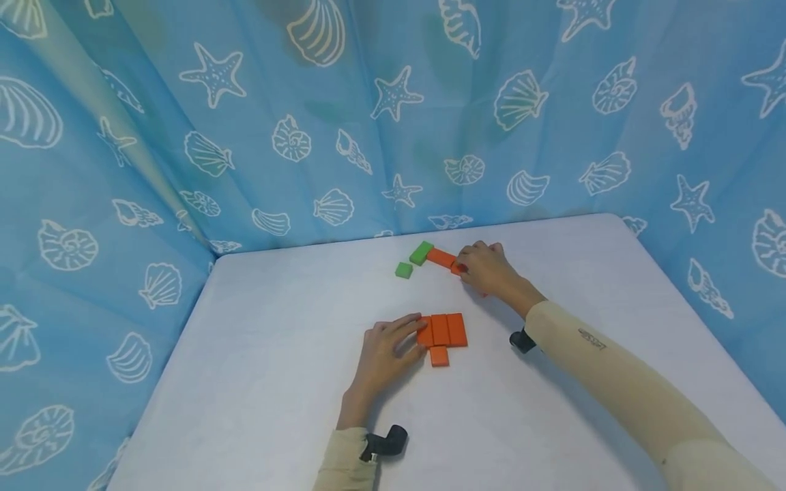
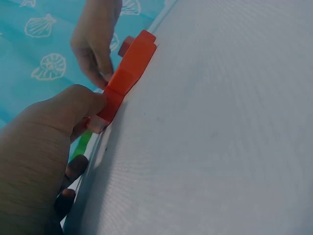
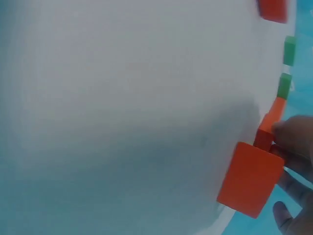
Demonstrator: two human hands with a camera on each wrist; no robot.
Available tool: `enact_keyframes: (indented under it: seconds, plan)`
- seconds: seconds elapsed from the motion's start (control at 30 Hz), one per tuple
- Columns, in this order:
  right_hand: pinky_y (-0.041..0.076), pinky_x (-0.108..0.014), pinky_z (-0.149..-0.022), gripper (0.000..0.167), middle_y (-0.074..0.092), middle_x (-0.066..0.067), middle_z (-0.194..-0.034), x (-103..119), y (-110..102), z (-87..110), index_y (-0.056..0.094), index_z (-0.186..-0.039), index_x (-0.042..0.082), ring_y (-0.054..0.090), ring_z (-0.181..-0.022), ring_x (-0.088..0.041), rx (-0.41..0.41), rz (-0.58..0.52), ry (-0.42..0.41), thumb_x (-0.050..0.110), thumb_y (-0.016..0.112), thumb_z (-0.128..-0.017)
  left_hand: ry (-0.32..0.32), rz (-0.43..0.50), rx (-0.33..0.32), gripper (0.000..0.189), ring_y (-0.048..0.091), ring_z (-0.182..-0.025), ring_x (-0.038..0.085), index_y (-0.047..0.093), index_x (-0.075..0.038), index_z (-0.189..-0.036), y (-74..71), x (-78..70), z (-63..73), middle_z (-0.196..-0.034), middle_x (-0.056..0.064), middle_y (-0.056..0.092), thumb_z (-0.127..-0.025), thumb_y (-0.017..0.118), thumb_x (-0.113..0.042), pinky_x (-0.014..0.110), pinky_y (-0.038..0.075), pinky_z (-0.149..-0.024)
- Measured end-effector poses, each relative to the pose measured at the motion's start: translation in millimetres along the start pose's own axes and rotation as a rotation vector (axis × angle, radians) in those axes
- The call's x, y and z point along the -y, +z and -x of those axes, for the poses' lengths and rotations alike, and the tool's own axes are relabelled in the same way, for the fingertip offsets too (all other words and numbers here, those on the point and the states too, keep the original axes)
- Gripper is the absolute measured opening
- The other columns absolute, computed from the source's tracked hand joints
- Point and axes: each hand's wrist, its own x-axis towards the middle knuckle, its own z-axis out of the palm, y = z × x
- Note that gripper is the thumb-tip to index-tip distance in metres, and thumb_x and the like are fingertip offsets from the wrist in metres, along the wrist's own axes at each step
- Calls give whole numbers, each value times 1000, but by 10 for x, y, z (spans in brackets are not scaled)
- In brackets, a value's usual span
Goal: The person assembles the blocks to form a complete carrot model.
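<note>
Three orange blocks [image 1: 441, 331] lie side by side, a smaller orange block [image 1: 439, 356] against their near edge. My left hand [image 1: 387, 351] pinches the leftmost of the three with thumb and fingers; in the left wrist view the thumb presses on the orange end [image 2: 110, 104]. Farther back, my right hand [image 1: 491, 271] bends over the right end of an orange row [image 1: 441, 258], its fingers around an orange block [image 3: 264, 135] there. Beside those fingers, a wide orange block [image 3: 252, 178] shows large in the right wrist view; from the head, the hand mostly hides it.
A green block [image 1: 421, 253] touches the row's left end, and a small green block [image 1: 403, 270] lies just left of it. White cloth covers the table [image 1: 276, 354]. A blue shell-print curtain [image 1: 368, 136] hangs behind and along both sides.
</note>
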Motion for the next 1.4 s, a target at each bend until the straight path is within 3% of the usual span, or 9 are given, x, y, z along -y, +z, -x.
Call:
enact_keyframes:
  seconds: [0.33,0.53,0.87,1.13,1.4]
  plan:
    - [32,-59,-98,18,67,-10,-125,-11,-2,132,75,-105,10,47,-124,-34,7,-94,-55,5,76,-88,-15,3,-5,43,51,-111,19,63,-27,-137,-25,-58,-1,-147,-9,53,-95,67,-35,43,38,-92]
    - [31,-57,-96,16,72,-5,-110,1,-48,263,76,-101,10,50,-114,-29,15,-140,-54,6,78,-85,-21,9,2,43,50,-109,19,63,-27,-137,-17,-83,-12,-148,-10,51,-96,66,-36,43,37,-91]
    - [36,-53,-92,15,72,-4,-108,80,-47,690,77,-100,10,52,-114,-28,-8,-161,-125,8,80,-85,-29,13,-1,43,51,-110,19,64,-26,-137,-37,-92,-16,-147,-10,52,-95,67,-35,44,37,-93]
    - [40,-42,-82,17,70,0,-104,96,-96,1024,79,-98,12,54,-108,-24,41,-202,-126,15,83,-82,-26,28,10,44,50,-111,19,62,-27,-138,-32,-66,-13,-147,-12,52,-95,67,-38,44,36,-93]
    - [43,-43,-87,18,69,2,-101,175,-70,1294,79,-98,10,56,-102,-22,40,-238,-160,12,83,-81,-13,14,-3,44,51,-111,19,63,-27,-138,-28,-61,-17,-146,-11,53,-95,68,-36,43,37,-93]
